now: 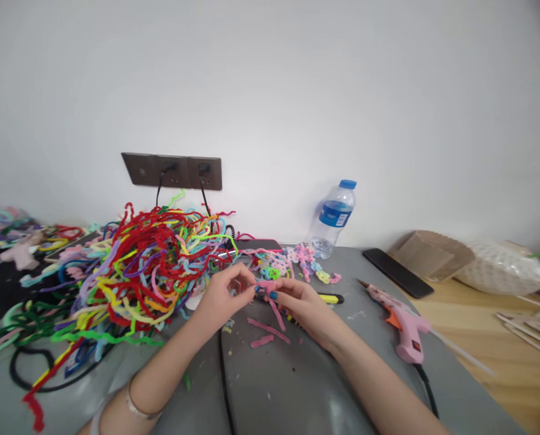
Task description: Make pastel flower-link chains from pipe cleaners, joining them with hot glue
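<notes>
Both hands meet over the middle of the grey table, pinching a pink pipe cleaner [276, 314] between them. My left hand [231, 291] grips it with thumb and forefinger from the left. From the right, my right hand [299, 300] pinches it too, thumb against fingers. One pink length hangs down from the fingertips; the pinched part is partly hidden. Just below lie loose cut pink pieces [268, 330] on the table. Behind the hands is a cluster of small pastel pipe-cleaner shapes [281, 263]. A yellow-and-black cutter [331, 298] lies beyond my right hand, partly covered by it.
A large tangle of coloured pipe cleaners [147, 272] fills the left side. A water bottle [333, 220] leans on the wall. At the right are a black phone [397, 273] and a pink glue gun [406, 326] with its cord. A black cable [224, 380] crosses the front.
</notes>
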Tool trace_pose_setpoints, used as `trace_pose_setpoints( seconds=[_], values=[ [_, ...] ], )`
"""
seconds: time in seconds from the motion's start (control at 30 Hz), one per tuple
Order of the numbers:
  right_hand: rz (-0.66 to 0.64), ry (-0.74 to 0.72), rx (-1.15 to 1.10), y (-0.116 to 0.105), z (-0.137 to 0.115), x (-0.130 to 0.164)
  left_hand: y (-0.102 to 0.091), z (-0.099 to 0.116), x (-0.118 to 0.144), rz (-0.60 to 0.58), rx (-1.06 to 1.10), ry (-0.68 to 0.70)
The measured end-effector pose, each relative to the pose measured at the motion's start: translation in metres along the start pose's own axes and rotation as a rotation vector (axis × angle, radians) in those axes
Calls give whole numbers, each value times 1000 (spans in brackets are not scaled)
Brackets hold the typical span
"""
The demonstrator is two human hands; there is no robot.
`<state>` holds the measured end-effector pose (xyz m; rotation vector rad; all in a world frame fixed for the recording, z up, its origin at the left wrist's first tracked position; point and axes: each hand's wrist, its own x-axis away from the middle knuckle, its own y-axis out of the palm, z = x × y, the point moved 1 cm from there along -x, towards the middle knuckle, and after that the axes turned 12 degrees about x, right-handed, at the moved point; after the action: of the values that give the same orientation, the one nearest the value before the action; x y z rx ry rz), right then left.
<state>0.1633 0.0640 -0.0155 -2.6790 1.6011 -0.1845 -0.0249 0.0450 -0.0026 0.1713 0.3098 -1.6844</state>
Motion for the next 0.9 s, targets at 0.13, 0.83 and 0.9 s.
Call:
trace_pose_setpoints(
  seconds=[0.13,0.83,0.9],
  values=[
    [-32,18,-29,2,-2,1,1,0,1,-7,-7,10],
    [4,9,8,-5,-1,-2,-3,-2,0,-19,-67,22],
    [27,24,1,-9,-1,-3,-5,-3,-1,5,-99,-18]
  ],
)
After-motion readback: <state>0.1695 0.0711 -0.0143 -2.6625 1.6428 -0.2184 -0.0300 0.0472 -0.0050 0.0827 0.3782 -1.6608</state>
